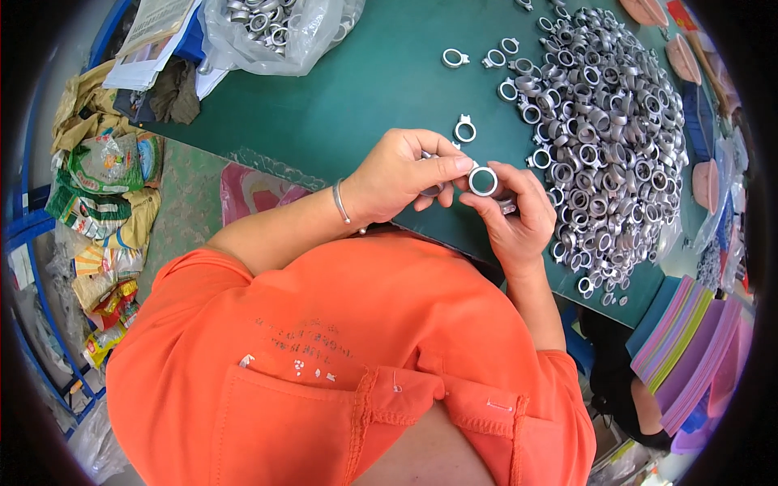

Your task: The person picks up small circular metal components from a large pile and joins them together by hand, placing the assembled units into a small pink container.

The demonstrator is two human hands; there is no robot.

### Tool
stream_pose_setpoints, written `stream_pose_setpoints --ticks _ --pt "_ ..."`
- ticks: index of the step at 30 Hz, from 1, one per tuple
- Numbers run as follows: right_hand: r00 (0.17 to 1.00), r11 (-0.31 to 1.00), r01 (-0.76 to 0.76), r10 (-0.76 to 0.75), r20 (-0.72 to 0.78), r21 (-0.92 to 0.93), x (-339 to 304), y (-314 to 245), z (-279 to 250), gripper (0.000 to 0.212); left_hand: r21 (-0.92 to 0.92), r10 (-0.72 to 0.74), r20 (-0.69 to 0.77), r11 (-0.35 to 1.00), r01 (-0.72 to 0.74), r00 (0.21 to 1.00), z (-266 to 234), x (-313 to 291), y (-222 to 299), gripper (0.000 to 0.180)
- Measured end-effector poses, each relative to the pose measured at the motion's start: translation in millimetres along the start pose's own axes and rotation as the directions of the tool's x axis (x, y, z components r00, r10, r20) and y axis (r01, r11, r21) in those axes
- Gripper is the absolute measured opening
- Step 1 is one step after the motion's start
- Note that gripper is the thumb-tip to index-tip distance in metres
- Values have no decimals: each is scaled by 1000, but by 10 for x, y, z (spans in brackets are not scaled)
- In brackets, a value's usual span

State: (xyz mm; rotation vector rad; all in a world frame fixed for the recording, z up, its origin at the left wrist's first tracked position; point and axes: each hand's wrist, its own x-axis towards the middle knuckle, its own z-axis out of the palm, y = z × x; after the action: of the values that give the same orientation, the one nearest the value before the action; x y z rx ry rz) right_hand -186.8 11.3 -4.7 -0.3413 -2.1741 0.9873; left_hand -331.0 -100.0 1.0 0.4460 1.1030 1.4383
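Here, left hand curled round rings — half-hidden, right hand pinching grey ring

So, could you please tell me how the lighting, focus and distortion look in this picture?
Head view: fairly even light, with pale glare on the clear plastic bag; head view: the held ring looks reasonably sharp, without obvious motion blur; head view: fisheye bending of the blue frame at left, with black corners.

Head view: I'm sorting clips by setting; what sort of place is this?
Probably a small-parts workshop: a heap of grey metal rings lies on a green table, near a plastic bag of similar rings.
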Motion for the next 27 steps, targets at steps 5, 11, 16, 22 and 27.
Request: stream_pose_setpoints --ticks 5,11,16,22,27 --pt "776 353 -604 465 427 715 -126 22 -46 33 -10 19 -12 1000 -19 1000 27 -11 3 15" --pt "674 -294 -626 262 691 722 -134 40 -63 45 80 69 -9 994 -68 998 4 -19 -26 11" --pt "633 -255 -660 317 706 707 -147 45 -44 46 332 269 115 897 -292 956 31 1 9 11" --pt "593 354 -804 539 598 477 183 -5 -72 27 -75 84 46 994 -80 995 -74 -8 10 5" --pt "982 924 -74 132 132 -375 667 495 42 16 -469 30 -13 882 -33 999 -256 -11 12 9"
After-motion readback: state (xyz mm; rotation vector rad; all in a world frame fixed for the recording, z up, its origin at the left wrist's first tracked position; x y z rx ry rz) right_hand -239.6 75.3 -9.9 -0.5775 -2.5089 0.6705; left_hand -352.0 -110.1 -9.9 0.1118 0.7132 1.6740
